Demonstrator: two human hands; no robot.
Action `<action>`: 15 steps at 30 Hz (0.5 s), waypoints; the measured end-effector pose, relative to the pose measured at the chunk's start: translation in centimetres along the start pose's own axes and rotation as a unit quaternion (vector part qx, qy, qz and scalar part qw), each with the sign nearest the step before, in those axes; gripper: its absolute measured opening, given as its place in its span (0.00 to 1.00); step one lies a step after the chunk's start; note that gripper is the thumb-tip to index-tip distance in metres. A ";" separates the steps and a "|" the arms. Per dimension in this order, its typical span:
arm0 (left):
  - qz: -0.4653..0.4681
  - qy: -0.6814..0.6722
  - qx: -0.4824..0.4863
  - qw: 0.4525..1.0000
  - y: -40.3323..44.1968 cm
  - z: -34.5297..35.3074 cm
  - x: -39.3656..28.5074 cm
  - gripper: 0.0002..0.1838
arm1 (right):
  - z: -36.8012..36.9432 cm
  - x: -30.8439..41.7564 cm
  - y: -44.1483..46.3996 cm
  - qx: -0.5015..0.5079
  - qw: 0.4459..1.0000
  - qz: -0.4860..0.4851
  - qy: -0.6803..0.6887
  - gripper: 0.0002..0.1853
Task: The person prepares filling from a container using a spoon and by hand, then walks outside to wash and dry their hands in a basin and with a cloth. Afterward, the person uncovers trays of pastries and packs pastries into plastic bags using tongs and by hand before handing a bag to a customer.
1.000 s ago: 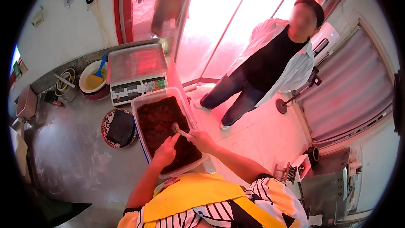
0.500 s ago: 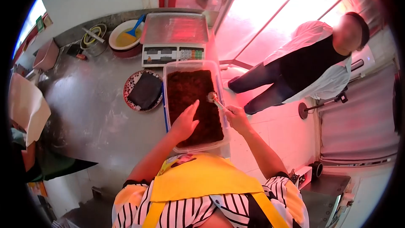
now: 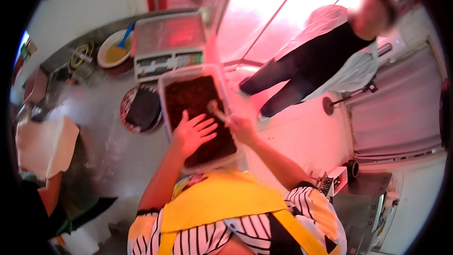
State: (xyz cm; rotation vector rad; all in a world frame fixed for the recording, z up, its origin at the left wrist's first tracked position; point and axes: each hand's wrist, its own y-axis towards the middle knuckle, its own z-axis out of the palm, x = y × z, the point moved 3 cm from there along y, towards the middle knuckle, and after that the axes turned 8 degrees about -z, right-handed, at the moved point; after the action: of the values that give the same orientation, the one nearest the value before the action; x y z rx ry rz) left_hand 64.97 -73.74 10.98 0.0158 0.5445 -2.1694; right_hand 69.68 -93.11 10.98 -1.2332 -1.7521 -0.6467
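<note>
A clear plastic tub point(image 3: 163, 95) filled with a dark brown crumbly or soft mass point(image 3: 191, 93) stands in front of me. My left hand point(image 3: 189, 136) hovers above its lower left part, palm down with fingers spread, holding nothing. At the tub's right side, my right hand point(image 3: 241, 130) is closed around the handle of a small spoon point(image 3: 212, 106). The spoon's rounded head is over the brown mass; blur hides whether it touches or carries anything. Left of the tub lies a patterned plate point(image 3: 124, 108) with a dark flat slab point(image 3: 144, 106) on it.
Behind the tub stands a scale point(image 3: 170, 33). Beside it, a bowl point(image 3: 102, 54) holds yellow liquid and a blue-handled brush point(image 3: 125, 40). At left, another person's arm point(image 3: 52, 192) is near a pale sheet-like item point(image 3: 47, 141). A person point(image 3: 321, 56) stands at right.
The view has shifted, so most things sit further left. My left hand's fingers have spread wide. The spoon has moved from the tub's right edge inward over the brown mass.
</note>
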 end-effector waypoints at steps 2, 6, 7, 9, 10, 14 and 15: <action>0.007 0.002 -0.024 1.000 0.7 -1.8 0.1 0.44 | 0.7 1.5 -0.8 0.004 0.997 -0.076 0.004 0.09; 0.024 -0.013 0.011 1.000 0.0 -0.1 -0.2 0.31 | 0.8 3.0 -1.0 -0.001 0.992 -0.109 -0.069 0.10; 0.026 -0.004 -0.014 1.000 -0.3 0.4 -0.2 0.29 | 0.3 2.8 -0.8 -0.007 0.993 -0.095 -0.076 0.10; 0.036 0.042 -0.063 0.997 -0.2 0.0 -0.1 0.26 | -0.7 2.7 -0.8 -0.017 0.994 -0.065 -0.088 0.10; 0.042 0.079 -0.088 0.992 0.0 -1.0 -0.2 0.26 | -0.8 3.1 -1.0 -0.013 0.994 -0.069 -0.082 0.10; 0.058 0.293 -0.165 0.940 1.2 -2.6 -0.1 0.16 | -1.0 5.3 -1.4 -0.008 0.993 -0.093 -0.067 0.10; 0.061 0.370 -0.177 0.910 1.6 -3.3 0.1 0.14 | -0.9 5.4 -1.6 -0.008 0.993 -0.097 -0.061 0.10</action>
State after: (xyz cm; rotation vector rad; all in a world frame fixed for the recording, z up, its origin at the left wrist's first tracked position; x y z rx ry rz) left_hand 65.54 -73.39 7.34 0.6778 1.3206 -1.8618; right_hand 67.82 -91.85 16.26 -1.1432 -1.9882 -0.7120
